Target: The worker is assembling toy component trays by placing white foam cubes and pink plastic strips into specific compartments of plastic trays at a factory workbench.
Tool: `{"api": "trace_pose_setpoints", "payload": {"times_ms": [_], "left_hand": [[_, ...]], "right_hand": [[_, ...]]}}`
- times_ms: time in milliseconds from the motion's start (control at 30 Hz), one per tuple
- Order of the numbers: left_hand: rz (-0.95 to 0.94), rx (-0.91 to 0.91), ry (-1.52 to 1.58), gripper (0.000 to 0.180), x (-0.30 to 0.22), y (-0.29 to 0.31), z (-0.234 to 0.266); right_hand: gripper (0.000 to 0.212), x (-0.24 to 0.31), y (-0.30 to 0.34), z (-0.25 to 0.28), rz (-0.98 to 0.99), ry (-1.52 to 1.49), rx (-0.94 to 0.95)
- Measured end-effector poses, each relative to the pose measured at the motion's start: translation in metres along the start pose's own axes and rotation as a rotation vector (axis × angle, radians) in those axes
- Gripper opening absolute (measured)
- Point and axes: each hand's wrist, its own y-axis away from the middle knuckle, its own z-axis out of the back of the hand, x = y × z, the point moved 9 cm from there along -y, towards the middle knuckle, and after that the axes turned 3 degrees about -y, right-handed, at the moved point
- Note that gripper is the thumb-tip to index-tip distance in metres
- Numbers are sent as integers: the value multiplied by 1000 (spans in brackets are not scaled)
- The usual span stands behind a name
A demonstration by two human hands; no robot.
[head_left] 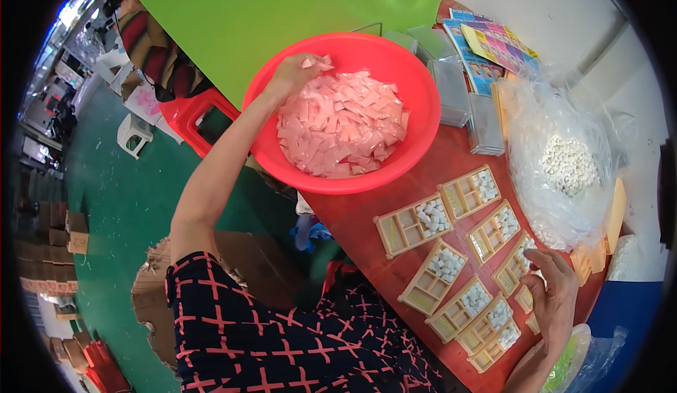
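Note:
My left hand (290,76) is over the left rim of a round red basin (423,104), closed on a small pink packet (319,63). A heap of similar pink packets (342,125) in clear wrapping fills the basin's middle. At the right, my right hand (553,291) is above a wooden tray (510,272), its fingers bent toward the thumb. Something small and white, apparently a cube-like piece, shows between them. Several more divided wooden trays (413,225) lie on the red table (352,217), each with small white blocks (433,217) at one end.
A clear plastic bag (536,129) of white pieces stands at the table's right side. Behind it are clear plastic boxes (451,90) and printed sheets (486,47). A green board (282,5) borders the basin's far side. A red stool (194,114) stands on the floor at left.

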Motion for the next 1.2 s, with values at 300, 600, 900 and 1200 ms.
{"api": "trace_pose_setpoints", "payload": {"times_ms": [300,600,900,1200], "left_hand": [[318,32,262,20,-64,39,-30],[173,443,417,16,-147,155,-163],[533,403,722,21,-59,210,-214],[529,333,582,20,-27,212,-210]], "right_hand": [[22,39,-104,-51,210,-554,-162],[20,15,-85,-114,-12,-705,179],[10,-110,-36,-142,-534,-745,-474],[14,-71,-64,-155,-258,-61,-360]]}}
